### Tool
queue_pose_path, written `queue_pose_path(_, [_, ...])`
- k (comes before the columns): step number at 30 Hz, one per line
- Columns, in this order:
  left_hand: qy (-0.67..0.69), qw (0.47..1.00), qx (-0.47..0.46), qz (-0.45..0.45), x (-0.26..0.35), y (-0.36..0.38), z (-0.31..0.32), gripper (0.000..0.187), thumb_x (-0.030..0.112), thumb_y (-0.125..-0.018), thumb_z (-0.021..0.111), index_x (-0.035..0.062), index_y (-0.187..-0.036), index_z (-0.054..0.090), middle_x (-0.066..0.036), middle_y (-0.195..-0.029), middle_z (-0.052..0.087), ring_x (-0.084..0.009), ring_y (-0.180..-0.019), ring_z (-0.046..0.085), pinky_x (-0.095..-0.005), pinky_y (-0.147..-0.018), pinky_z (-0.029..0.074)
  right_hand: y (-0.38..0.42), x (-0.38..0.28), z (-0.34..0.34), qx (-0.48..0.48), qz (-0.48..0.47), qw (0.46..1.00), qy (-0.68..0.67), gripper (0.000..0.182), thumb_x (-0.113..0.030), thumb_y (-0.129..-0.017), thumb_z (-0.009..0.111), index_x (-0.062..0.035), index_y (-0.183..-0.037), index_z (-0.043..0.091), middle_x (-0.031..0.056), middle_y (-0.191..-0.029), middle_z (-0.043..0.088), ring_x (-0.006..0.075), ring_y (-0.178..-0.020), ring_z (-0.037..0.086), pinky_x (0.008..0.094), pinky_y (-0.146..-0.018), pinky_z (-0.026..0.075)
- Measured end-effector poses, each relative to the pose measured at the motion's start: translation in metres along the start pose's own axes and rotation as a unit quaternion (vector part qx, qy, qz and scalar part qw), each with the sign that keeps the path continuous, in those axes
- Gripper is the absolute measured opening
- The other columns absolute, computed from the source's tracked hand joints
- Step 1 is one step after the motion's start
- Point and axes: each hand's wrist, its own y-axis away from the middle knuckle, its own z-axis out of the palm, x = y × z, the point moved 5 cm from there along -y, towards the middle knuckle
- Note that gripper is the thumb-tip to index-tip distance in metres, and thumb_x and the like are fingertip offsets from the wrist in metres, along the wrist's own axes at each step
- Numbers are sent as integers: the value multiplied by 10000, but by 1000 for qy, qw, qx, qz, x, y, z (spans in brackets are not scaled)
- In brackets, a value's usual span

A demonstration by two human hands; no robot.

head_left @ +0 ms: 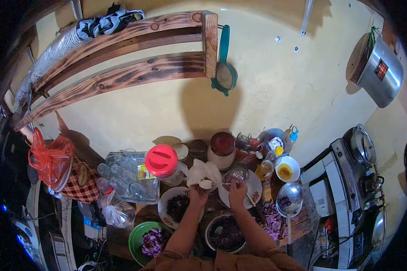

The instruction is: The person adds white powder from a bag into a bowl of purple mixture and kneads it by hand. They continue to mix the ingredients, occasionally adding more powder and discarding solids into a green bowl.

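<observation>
My left hand is closed around the lower part of a white plastic bag, held above the middle of the table. My right hand pinches a thin handle, apparently a spoon's; a white heap, perhaps the spoon's load, shows at the bag's mouth. Behind the right hand, a skimmer lies on a white plate. Below my hands stand a pot of dark purple contents and a floral plate bearing dark pieces.
A green bowl contains purple pieces, and more purple pieces lie at right. A red-lidded pitcher, glass tray, lidded jar, oil bottle and ladle surround the work area. The stove stands right.
</observation>
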Motion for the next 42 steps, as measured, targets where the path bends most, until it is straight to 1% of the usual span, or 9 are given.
queue_pose_path(3, [73, 986, -148, -32, -1, -4, 4, 372, 378, -911, 388, 74, -1085, 515, -78, -899, 625, -177, -720, 628, -270, -487, 526, 2, 10, -7, 22, 21, 999, -10, 133, -10, -860, 456, 77, -944, 512, 130, -858, 569, 202, -739, 603, 373, -672, 572])
queue_pose_path(6, [56, 997, -15, -56, -5, 8, 2, 400, 373, -915, 357, 61, -1125, 492, -94, -899, 626, -188, -731, 633, -273, -455, 525, 11, 5, -7, -8, 17, 1000, -8, 131, -15, -863, 456, 80, -938, 508, 122, -841, 563, 204, -736, 604, 375, -670, 574])
queue_pose_path(13, [17, 996, -68, -50, -5, 54, 6, 443, 387, -915, 320, 48, -1156, 471, -120, -959, 611, -201, -764, 631, -273, -498, 535, 30, 9, -29, -15, 57, 997, -58, 149, -42, -863, 478, 74, -951, 511, 156, -912, 546, 222, -797, 593, 379, -683, 575])
queue_pose_path(16, [-58, 992, -100, -49, -4, 93, 9, 464, 386, -921, 278, 36, -1154, 475, -138, -1014, 592, -236, -836, 618, -309, -613, 548, 50, 2, -63, -1, -43, 970, 241, 127, -14, -874, 446, 66, -939, 521, 118, -856, 568, 229, -789, 616, 371, -712, 556])
queue_pose_path(18, [-92, 984, -64, -136, -14, 106, -7, 474, 351, -929, 229, 12, -1144, 481, -150, -1049, 579, -265, -907, 595, -350, -719, 533, 78, -33, -65, -10, 35, 999, -16, 141, -27, -878, 452, 64, -956, 526, 116, -851, 585, 221, -788, 616, 351, -720, 544])
queue_pose_path(20, [-118, 980, -86, -137, -24, 121, -17, 473, 321, -927, 212, -3, -1147, 476, -157, -1076, 569, -270, -937, 582, -361, -756, 517, 93, -43, -88, -10, 59, 998, 5, 154, -44, -879, 467, 58, -973, 532, 119, -858, 594, 212, -790, 612, 342, -707, 544])
queue_pose_path(23, [-172, 969, -106, -141, -34, 155, -8, 474, 263, -923, 185, -43, -1163, 457, -184, -1149, 535, -289, -1038, 539, -387, -879, 461, 114, -51, -138, 29, -66, 974, 215, 180, -76, -859, 520, 55, -961, 589, 108, -877, 618, 173, -794, 592, 295, -723, 482])
queue_pose_path(30, [-235, 956, -122, -127, -51, 186, -23, 467, 263, -934, 210, -79, -1157, 437, -216, -1143, 521, -315, -1073, 516, -399, -956, 411, 166, -76, -162, 52, -110, 976, 179, 157, -69, -843, 523, 39, -926, 601, 108, -854, 636, 172, -786, 599, 303, -720, 481])
queue_pose_path(42, [-459, 864, -204, 26, -48, 196, -45, 452, 240, -923, 246, -96, -1136, 461, -189, -1079, 565, -265, -975, 577, -371, -901, 448, 220, -100, -132, -185, -433, 798, 377, 133, 40, -787, 522, 22, -910, 570, 174, -909, 622, 301, -826, 625, 347, -705, 507])
